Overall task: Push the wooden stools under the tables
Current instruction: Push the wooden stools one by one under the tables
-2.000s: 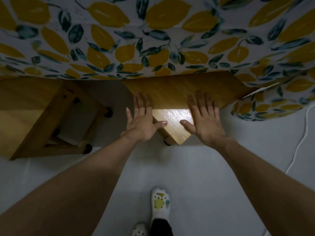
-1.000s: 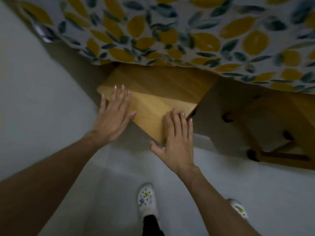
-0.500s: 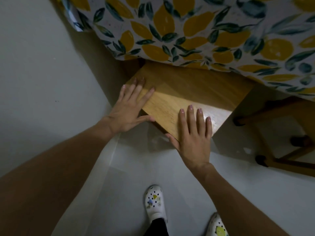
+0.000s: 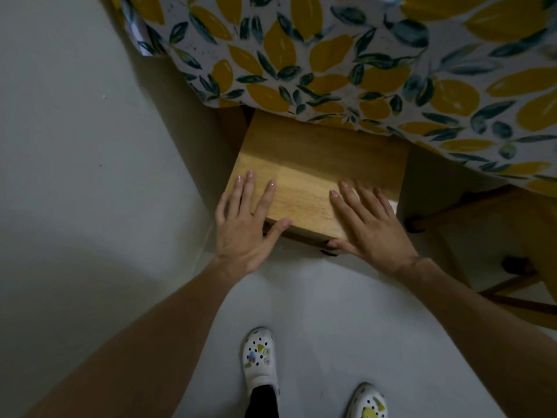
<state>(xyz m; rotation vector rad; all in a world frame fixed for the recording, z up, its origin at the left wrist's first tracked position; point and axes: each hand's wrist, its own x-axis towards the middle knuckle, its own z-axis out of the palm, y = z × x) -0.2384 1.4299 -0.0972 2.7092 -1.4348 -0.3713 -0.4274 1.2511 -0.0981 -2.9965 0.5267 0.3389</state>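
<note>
Where the lemon-print tablecloth (image 4: 346, 55) hangs off the surface, a wooden stool (image 4: 313, 176) sits partly tucked under, on pale grey floor (image 4: 316, 312) beside a white wall (image 4: 75, 131). Second stool (image 4: 512, 236) at right. Left hand (image 4: 244, 224) and right hand (image 4: 373, 227) lie flat on the seat's near edge, fingers spread, gripping nothing. White clogs (image 4: 259, 357) below.

My head camera is the only view, so nothing is shared with another. It looks steeply down past my outstretched forearms, close over my left hand (image 4: 244, 224) and right hand (image 4: 372, 226) on the wooden stool (image 4: 310, 176), with the lemon-print tablecloth (image 4: 361, 61) ahead at the top and my shoes (image 4: 259, 357) on the floor (image 4: 331, 312) below.
</note>
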